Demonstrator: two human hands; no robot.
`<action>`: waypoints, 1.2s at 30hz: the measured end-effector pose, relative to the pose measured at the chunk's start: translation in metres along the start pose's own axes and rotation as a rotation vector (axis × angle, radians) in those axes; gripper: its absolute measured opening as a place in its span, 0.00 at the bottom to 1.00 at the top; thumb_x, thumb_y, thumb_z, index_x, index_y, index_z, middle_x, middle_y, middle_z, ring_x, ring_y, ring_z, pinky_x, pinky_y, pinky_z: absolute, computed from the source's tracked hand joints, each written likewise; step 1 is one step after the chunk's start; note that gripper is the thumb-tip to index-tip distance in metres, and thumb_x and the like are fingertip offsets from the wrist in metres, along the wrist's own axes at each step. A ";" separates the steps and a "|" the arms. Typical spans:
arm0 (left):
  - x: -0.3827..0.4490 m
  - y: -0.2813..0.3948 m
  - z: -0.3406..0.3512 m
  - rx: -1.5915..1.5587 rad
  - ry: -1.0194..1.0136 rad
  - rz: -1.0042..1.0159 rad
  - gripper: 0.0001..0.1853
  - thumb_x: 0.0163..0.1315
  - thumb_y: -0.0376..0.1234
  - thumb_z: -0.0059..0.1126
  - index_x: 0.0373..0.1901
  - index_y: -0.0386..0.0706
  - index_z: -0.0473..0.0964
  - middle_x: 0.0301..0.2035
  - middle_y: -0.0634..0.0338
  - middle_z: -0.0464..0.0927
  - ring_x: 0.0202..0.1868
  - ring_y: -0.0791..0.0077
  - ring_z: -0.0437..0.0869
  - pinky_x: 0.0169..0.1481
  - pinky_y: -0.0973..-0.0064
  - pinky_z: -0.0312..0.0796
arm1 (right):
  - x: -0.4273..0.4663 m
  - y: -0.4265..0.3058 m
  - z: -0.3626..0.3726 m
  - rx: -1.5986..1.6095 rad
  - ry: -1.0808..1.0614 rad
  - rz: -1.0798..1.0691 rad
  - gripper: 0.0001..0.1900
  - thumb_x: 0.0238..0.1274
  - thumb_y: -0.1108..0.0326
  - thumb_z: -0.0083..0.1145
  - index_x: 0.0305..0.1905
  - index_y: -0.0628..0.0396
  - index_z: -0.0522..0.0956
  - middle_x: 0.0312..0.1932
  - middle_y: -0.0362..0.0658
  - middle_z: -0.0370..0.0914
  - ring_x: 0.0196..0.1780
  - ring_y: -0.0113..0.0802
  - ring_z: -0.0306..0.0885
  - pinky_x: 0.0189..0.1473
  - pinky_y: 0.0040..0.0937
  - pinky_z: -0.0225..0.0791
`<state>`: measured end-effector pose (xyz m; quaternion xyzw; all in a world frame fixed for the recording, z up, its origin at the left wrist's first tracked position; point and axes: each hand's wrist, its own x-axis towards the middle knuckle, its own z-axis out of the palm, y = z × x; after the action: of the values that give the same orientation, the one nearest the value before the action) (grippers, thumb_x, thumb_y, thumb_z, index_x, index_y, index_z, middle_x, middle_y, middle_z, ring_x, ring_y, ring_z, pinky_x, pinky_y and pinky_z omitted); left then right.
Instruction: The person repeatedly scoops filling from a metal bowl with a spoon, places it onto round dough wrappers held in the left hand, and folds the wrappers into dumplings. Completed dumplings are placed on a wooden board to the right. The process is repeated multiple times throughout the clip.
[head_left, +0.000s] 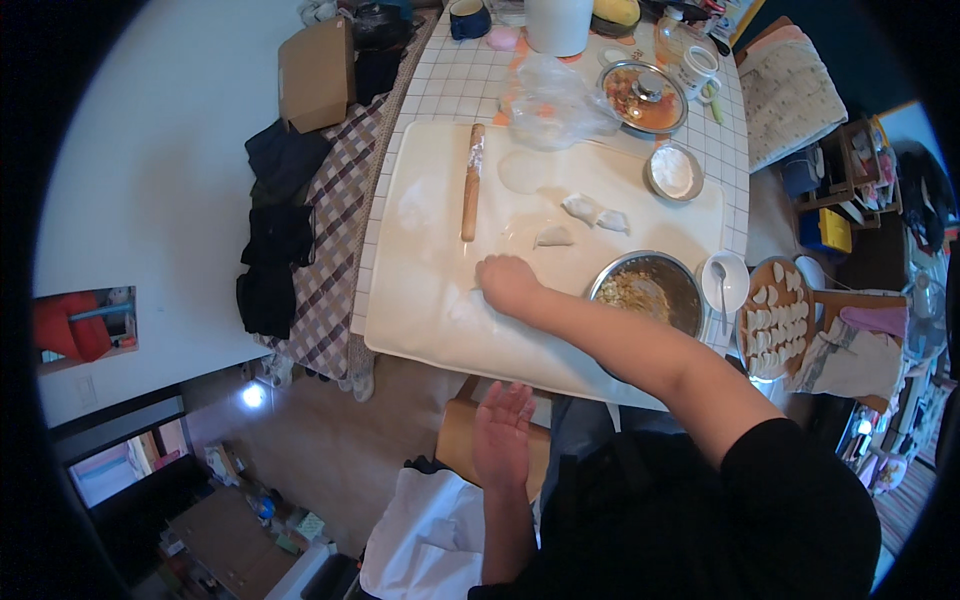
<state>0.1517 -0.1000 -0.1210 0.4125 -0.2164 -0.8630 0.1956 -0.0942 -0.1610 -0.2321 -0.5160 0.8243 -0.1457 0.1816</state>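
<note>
My right hand (510, 285) is low over the white mat (420, 300), fingers curled, by a patch of loose flour. What lies under its fingers is hidden. Off the mat's front edge, my left hand (502, 427) is held palm up with fingers apart and nothing in it. A wooden rolling pin (472, 184), dusted with flour, lies beyond my right hand. Folded dumplings rest on the mat: one (553, 237) alone and a pair (596, 213) farther back. Right of them stands a steel bowl (686, 289) of chopped filling, partly covered by my right forearm.
A bowl of flour (672, 172), a lidded dish (643, 97), a plastic bag (555, 105) and a mug (697, 71) stand farther back. At right are a white bowl (724, 281) with a spoon and a round board (776, 319) bearing several rows of dumplings. A chair (456, 435) is below.
</note>
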 end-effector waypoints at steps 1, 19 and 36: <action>0.004 -0.001 -0.002 -0.003 0.036 0.012 0.30 0.81 0.47 0.36 0.74 0.37 0.61 0.66 0.43 0.71 0.69 0.51 0.71 0.75 0.54 0.60 | -0.012 -0.007 -0.011 0.063 -0.007 -0.009 0.10 0.64 0.66 0.56 0.44 0.60 0.80 0.36 0.52 0.83 0.45 0.51 0.84 0.46 0.48 0.77; 0.027 -0.055 0.124 -0.056 -0.377 -0.193 0.30 0.80 0.39 0.41 0.77 0.35 0.52 0.73 0.42 0.59 0.77 0.50 0.59 0.83 0.51 0.47 | -0.244 0.020 -0.142 1.585 0.189 0.381 0.12 0.68 0.72 0.66 0.52 0.60 0.79 0.43 0.36 0.82 0.42 0.18 0.77 0.47 0.19 0.73; -0.010 -0.076 0.163 -0.075 -0.431 -0.440 0.28 0.80 0.42 0.35 0.73 0.34 0.59 0.69 0.39 0.67 0.74 0.52 0.67 0.80 0.56 0.58 | -0.323 0.021 -0.179 0.419 0.579 -0.008 0.11 0.58 0.71 0.64 0.46 0.57 0.85 0.39 0.43 0.79 0.45 0.37 0.78 0.49 0.33 0.70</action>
<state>0.0158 0.0027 -0.0634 0.2494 -0.1261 -0.9596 -0.0312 -0.0620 0.1493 -0.0336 -0.4080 0.7919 -0.4525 0.0417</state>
